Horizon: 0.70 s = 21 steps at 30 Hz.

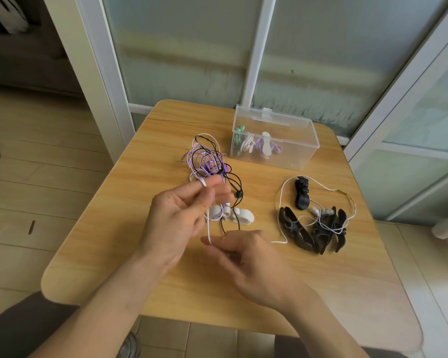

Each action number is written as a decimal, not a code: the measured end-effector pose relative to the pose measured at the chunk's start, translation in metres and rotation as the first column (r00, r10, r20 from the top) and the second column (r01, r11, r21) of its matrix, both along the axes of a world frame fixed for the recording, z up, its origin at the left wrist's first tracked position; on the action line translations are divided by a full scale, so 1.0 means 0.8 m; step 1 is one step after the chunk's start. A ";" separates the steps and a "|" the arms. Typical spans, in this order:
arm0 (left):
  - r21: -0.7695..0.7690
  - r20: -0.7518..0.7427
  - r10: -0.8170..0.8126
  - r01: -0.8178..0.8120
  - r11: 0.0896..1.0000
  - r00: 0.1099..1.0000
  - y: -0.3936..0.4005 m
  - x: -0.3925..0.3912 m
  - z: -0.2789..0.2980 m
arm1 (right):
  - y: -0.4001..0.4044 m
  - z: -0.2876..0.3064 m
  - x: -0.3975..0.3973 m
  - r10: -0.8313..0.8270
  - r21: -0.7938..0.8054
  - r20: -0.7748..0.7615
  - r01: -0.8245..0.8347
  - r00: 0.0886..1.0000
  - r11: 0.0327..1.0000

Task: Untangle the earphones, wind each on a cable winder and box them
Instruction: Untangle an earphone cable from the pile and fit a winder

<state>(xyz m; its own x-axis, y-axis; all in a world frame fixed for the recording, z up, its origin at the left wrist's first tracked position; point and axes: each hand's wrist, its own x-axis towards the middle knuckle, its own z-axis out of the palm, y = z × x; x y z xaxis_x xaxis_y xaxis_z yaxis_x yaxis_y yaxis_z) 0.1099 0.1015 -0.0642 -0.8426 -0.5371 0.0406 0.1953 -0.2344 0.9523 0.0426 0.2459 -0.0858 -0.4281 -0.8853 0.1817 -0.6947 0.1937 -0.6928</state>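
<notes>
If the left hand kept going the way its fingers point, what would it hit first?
Probably the tangled bundle of purple, black and white earphone cables, just beyond the left hand fingertips; depth is uncertain.

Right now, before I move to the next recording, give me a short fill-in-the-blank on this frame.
1. The tangle of purple, black and white earphone cables is held up by the ____ hand.
2. The right hand pinches a ____ cable.
3. The clear box on the table already holds wound earphones, and its lid is ____.
4. The empty winders right of the hands are ____ in colour.

Missing words: left; white; open; black
</notes>
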 end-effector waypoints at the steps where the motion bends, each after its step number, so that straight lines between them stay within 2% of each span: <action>1: -0.125 0.034 0.004 0.000 0.992 0.999 -0.002 0.001 -0.004 | 0.001 0.002 0.002 0.030 -0.002 0.006 -0.030 1.000 1.000; 3: -0.404 0.099 0.002 0.039 0.914 0.995 -0.007 0.003 -0.012 | 0.006 0.012 0.000 0.050 -0.049 0.040 -0.048 0.998 0.998; 5: -0.604 0.156 -0.031 0.120 0.788 0.987 -0.010 0.006 -0.017 | 0.012 0.020 -0.010 0.000 -0.137 0.080 0.011 0.997 0.990; 6: -0.645 0.185 -0.056 0.164 0.747 0.981 -0.009 0.008 -0.018 | 0.015 0.023 -0.018 -0.039 -0.174 0.107 0.058 0.993 0.983; 8: -0.633 0.257 -0.145 0.280 0.722 0.956 -0.005 0.010 -0.015 | 0.022 0.027 -0.030 -0.113 -0.206 0.176 0.149 0.978 0.967; 11: -0.509 0.354 -0.307 0.457 0.729 0.883 0.001 0.012 -0.011 | 0.027 0.031 -0.036 -0.182 -0.224 0.296 0.253 0.938 0.941; 13: -0.396 0.328 -0.368 0.481 0.783 0.870 0.002 0.010 -0.008 | 0.026 0.032 -0.038 -0.213 -0.242 0.345 0.305 0.914 0.921; 15: -0.161 0.211 -0.386 0.421 0.893 0.898 0.000 0.008 -0.003 | 0.024 0.031 -0.041 -0.250 -0.234 0.355 0.344 0.901 0.909; 17: 0.124 0.078 -0.324 0.313 0.942 0.943 -0.004 0.007 0.004 | 0.024 0.030 -0.043 -0.272 -0.205 0.336 0.351 0.902 0.914; 19: 0.343 0.023 -0.222 0.201 0.918 0.975 -0.009 0.005 0.009 | 0.024 0.028 -0.041 -0.268 -0.156 0.319 0.329 0.909 0.932; 21: 0.455 0.007 -0.143 0.124 0.882 0.990 -0.015 0.004 0.013 | 0.023 0.024 -0.038 -0.261 -0.100 0.290 0.300 0.921 0.949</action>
<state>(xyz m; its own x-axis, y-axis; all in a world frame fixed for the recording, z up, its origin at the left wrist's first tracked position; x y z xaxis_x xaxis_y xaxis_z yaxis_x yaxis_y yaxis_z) 0.1128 0.0896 -0.0539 -0.9035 -0.3717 -0.2135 0.0969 -0.6623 0.7430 0.0124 0.2640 -0.0669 -0.7051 -0.6958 0.1371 -0.4091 0.2411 -0.8801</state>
